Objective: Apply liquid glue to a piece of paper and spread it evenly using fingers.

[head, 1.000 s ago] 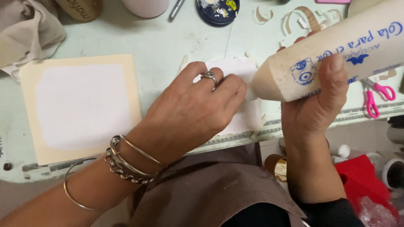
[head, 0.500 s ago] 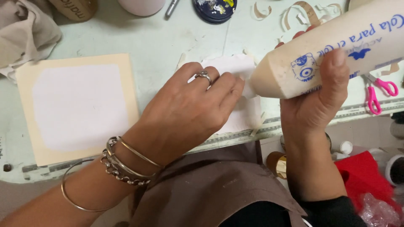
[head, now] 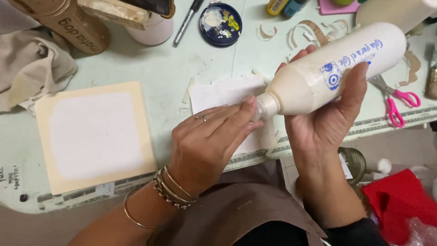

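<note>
My right hand (head: 324, 125) grips a large white glue bottle (head: 334, 68) with blue print, held on a slant with its nozzle (head: 261, 108) pointing down and left. My left hand (head: 205, 141), with a ring and several bracelets, has its fingertips closed around that nozzle; the thumb is hidden beneath. Both hands hover over a torn white paper piece (head: 223, 93) lying on the pale green table (head: 182, 68) near its front edge.
A cream card with a white square (head: 95, 136) lies at the left. Pink-handled scissors (head: 397, 107) rest at the right, paper curls (head: 309, 29) behind the bottle. At the back lie a dark blue paint lid (head: 221, 25), a pen (head: 186, 20), a brown bottle (head: 68, 23) and a beige cloth (head: 32, 68).
My left hand has lifted off the white paper and closed on the bottle's nozzle. The bottle has come down and tilted more toward the paper.
</note>
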